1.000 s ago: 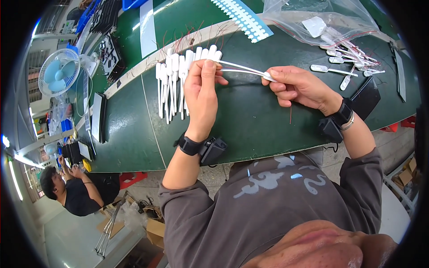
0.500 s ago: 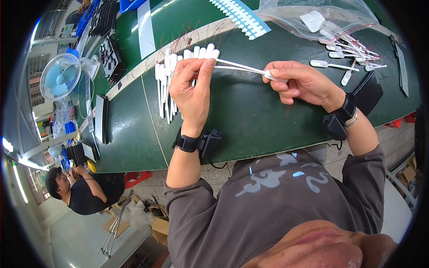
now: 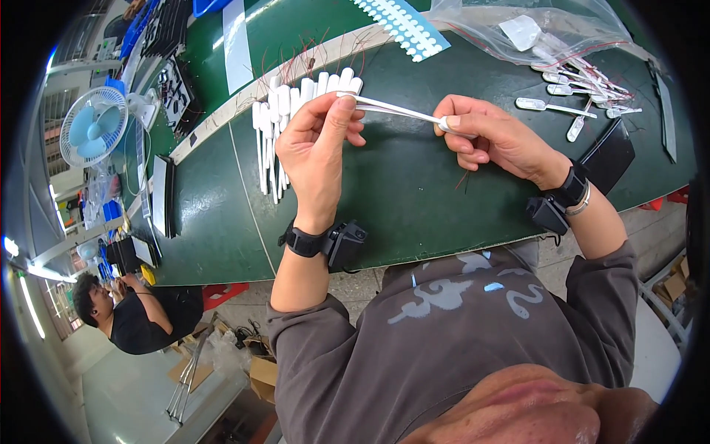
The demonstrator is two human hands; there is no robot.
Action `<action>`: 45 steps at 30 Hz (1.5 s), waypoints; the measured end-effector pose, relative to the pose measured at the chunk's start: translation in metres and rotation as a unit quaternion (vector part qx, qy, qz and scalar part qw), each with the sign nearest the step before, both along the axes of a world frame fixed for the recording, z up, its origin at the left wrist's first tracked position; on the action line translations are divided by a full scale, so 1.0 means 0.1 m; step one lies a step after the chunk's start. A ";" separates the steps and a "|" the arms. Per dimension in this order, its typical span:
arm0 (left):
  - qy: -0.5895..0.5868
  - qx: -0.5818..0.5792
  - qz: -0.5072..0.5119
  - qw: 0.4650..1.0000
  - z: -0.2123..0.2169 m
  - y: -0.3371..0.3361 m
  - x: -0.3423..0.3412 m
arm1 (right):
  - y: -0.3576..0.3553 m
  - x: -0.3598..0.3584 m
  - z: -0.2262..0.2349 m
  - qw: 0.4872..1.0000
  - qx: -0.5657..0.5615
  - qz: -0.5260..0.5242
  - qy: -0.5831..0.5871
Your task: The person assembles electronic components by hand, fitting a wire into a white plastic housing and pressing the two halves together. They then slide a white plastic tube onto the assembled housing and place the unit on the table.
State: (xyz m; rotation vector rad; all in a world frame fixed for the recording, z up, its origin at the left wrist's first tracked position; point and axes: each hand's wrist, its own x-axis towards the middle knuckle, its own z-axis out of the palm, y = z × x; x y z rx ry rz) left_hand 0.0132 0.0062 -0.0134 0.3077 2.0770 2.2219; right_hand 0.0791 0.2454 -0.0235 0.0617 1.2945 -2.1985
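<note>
A thin white strip [image 3: 403, 112] is stretched between my two hands above the green table. My left hand [image 3: 313, 155] pinches its far left end between thumb and index finger, the other fingers loosely curled. My right hand [image 3: 503, 139] grips the wider right end, with the thumb on top; that end is mostly hidden by the fingers. Thin red wires show below my right hand. Beside my left hand lies a row of white paddle-shaped pieces [image 3: 284, 100] with long narrow stems and red wires at their heads.
More white stemmed pieces [image 3: 538, 105] lie in a loose heap at the right, below a clear plastic bag [image 3: 473, 29]. A blue sheet with white stickers [image 3: 405, 29] lies at the back. A dark flat panel [image 3: 610, 154] rests beyond my right wrist. Another person [image 3: 148, 318] sits at far left.
My left hand has shifted slightly left, its lower fingers now more visible. Two strands that stood apart between my hands now lie closer together. The right hand has barely moved.
</note>
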 end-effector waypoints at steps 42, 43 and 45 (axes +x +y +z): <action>-0.011 0.081 -0.041 0.996 -0.02 0.01 0.00 | 0.00 0.09 -0.01 0.835 0.385 -0.111 0.377; -0.011 0.081 -0.042 0.996 -0.02 0.01 0.01 | 0.00 0.09 -0.02 0.842 0.374 -0.107 0.375; -0.002 0.068 -0.058 0.996 -0.03 0.00 0.01 | 0.01 0.09 -0.01 0.840 0.377 -0.103 0.377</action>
